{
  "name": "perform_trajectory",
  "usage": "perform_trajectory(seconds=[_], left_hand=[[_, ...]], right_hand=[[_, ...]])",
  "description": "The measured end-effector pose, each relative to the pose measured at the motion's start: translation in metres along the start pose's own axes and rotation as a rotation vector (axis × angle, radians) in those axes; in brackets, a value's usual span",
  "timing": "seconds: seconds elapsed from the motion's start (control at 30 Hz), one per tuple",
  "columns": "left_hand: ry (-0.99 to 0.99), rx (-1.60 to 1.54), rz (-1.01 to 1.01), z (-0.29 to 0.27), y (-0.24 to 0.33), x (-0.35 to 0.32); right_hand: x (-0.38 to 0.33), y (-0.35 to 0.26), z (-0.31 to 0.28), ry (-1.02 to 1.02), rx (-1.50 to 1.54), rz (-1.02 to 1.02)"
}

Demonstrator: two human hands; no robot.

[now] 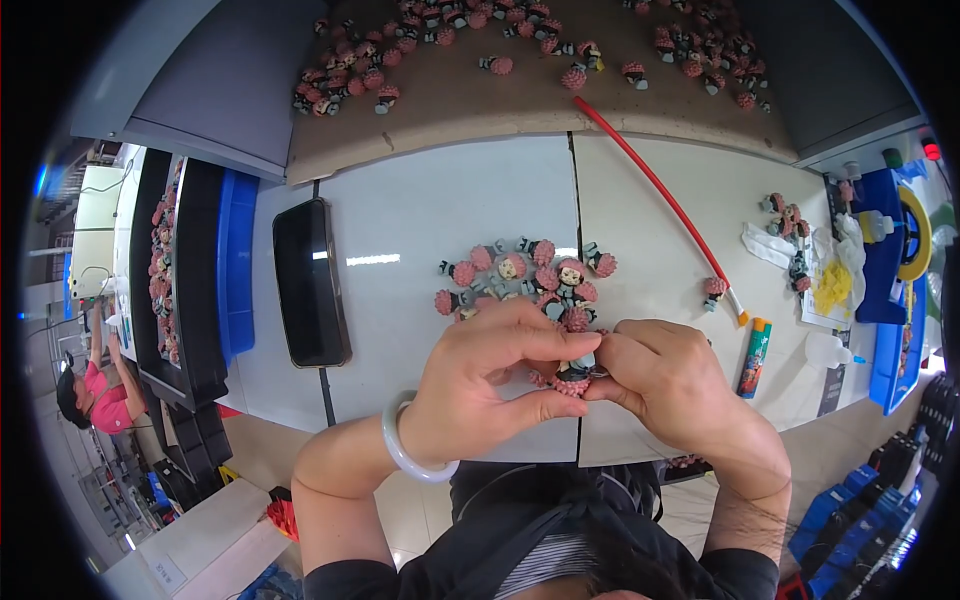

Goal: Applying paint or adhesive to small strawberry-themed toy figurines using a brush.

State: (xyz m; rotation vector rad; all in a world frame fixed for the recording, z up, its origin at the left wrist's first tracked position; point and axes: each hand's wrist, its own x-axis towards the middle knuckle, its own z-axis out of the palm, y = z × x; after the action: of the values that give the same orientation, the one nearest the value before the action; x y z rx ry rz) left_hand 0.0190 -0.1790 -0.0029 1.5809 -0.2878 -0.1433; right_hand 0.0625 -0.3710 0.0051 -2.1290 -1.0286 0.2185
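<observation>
My left hand [475, 365], a pale bangle on its wrist, pinches a small figurine [572, 386] with pink bobbly hair and a grey-and-dark body between thumb and fingers. The figurine is tilted, its pink head toward me. Close against its right side, my right hand [665, 375] is closed with thumb and forefinger pressed together; whatever lies between those fingertips is hidden. Just beyond my hands a cluster of similar figurines [545, 255] lies loosely on the white tabletop [430, 190], some with their faces up.
A dark phone [308, 285] lies at left. On the right are a red-handled brush [660, 185], a lone figurine [713, 290], a green-and-orange tube [755, 357] and a small white bottle [822, 350]. Many figurines fill the brown shelf [450, 110] at the back. A blue tray [238, 265] stands far left.
</observation>
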Motion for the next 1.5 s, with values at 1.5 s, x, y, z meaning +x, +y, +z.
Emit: perform_trajectory(seconds=[1.5], left_hand=[[0.023, -0.218, -0.047, 0.007, -0.009, -0.005]], right_hand=[[-0.003, 0.016, -0.041, 0.683, 0.078, 0.227]])
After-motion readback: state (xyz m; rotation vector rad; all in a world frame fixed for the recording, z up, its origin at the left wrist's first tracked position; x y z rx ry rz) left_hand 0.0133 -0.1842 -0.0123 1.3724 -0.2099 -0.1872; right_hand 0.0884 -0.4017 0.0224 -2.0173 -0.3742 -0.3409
